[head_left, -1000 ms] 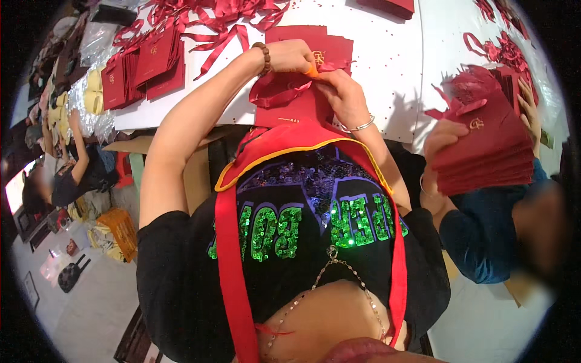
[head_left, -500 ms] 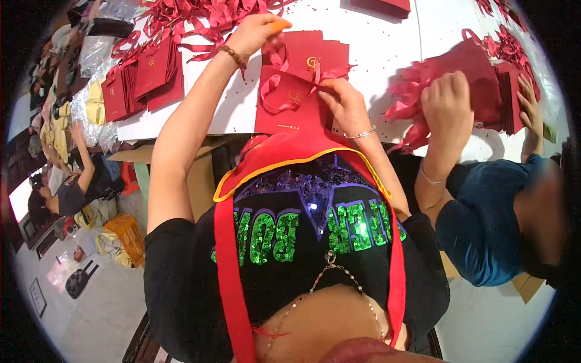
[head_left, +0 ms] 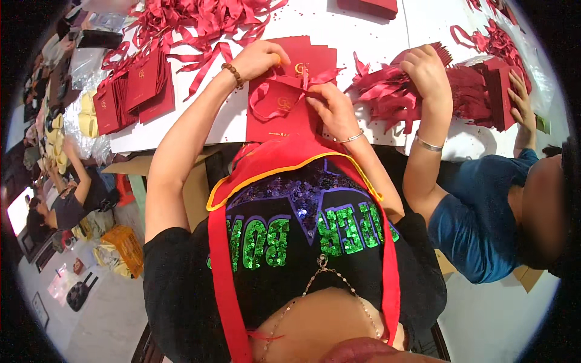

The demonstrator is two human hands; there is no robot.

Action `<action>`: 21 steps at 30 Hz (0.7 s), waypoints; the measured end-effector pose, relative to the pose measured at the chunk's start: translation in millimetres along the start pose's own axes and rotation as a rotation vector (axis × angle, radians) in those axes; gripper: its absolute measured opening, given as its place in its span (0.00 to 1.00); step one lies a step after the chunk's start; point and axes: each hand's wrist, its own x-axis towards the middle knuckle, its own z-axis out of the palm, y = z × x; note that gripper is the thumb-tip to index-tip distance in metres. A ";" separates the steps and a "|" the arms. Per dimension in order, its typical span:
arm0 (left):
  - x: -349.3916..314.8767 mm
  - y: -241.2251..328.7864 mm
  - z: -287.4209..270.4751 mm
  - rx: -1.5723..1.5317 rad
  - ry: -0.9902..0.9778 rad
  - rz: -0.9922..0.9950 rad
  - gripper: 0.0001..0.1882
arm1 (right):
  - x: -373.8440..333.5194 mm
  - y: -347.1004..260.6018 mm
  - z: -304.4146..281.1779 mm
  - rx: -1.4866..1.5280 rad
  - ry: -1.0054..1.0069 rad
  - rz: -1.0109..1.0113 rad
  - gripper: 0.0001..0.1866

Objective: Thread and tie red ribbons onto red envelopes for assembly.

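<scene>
A red paper gift bag [head_left: 275,124] with gold print lies on the table in front of me, on top of other red bags [head_left: 324,57]. A looped red ribbon [head_left: 259,103] runs across its upper edge. My left hand [head_left: 257,62], with a beaded bracelet and an orange cover on one finger, has its fingers closed on the ribbon at the bag's upper left. At the upper right edge, my right hand [head_left: 334,110], wearing a silver bangle, pinches the ribbon against the bag. Its fingertips partly hide the spot where the ribbon passes through.
To the left stand stacked red bags [head_left: 142,85], with a heap of red ribbons [head_left: 200,21] behind. On my right a co-worker's hand [head_left: 428,71] is over a row of ribboned bags [head_left: 466,91]; their other hand [head_left: 521,100] braces its far end. A red stack [head_left: 370,6] sits at the back.
My left hand has come down from above toward the bag's upper edge. My right hand keeps its pinch. The co-worker's near hand has moved up and left over the bags.
</scene>
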 end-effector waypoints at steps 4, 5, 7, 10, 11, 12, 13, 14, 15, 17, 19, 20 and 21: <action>-3.2 14.9 14.2 0.110 -0.117 0.127 0.14 | 1.2 -1.3 -2.6 -0.009 0.009 -0.002 0.10; -3.1 16.8 18.5 0.141 -0.113 0.129 0.15 | 1.9 -0.6 -1.5 -0.007 0.008 -0.001 0.10; -2.2 19.1 24.0 0.230 -0.126 0.084 0.15 | 3.0 0.8 -0.6 -0.012 0.014 -0.046 0.10; -0.4 10.5 30.5 0.223 -0.134 -0.020 0.12 | 3.7 0.7 2.1 -0.016 0.013 -0.040 0.10; 1.1 8.3 29.1 0.223 -0.135 -0.021 0.12 | 4.0 -0.5 2.4 -0.015 0.013 -0.039 0.10; 2.3 6.2 27.8 0.140 -0.159 -0.066 0.12 | 4.9 -2.4 2.3 0.001 0.007 -0.027 0.10; 2.7 4.1 27.2 0.057 -0.182 -0.111 0.11 | 5.2 -3.6 2.4 0.017 0.002 -0.015 0.10; 0.8 14.5 28.3 0.008 -0.188 -0.104 0.09 | 3.7 -2.2 2.3 0.018 0.003 -0.012 0.10; 0.3 18.7 29.9 0.008 -0.191 -0.105 0.09 | 1.2 -0.3 2.6 -0.046 0.035 -0.006 0.12; -1.2 22.7 30.9 0.025 -0.146 -0.082 0.08 | -2.6 0.4 4.8 -0.107 0.066 -0.002 0.14; -2.2 15.4 31.9 -0.032 -0.116 -0.096 0.08 | -4.8 -1.1 10.6 -0.094 0.250 0.012 0.21; -1.8 14.7 33.2 -0.092 -0.093 -0.104 0.08 | -6.0 0.7 16.3 0.062 0.268 0.056 0.27; -0.8 14.2 33.9 -0.092 -0.094 -0.103 0.08 | -7.7 1.7 22.2 0.061 0.269 0.056 0.27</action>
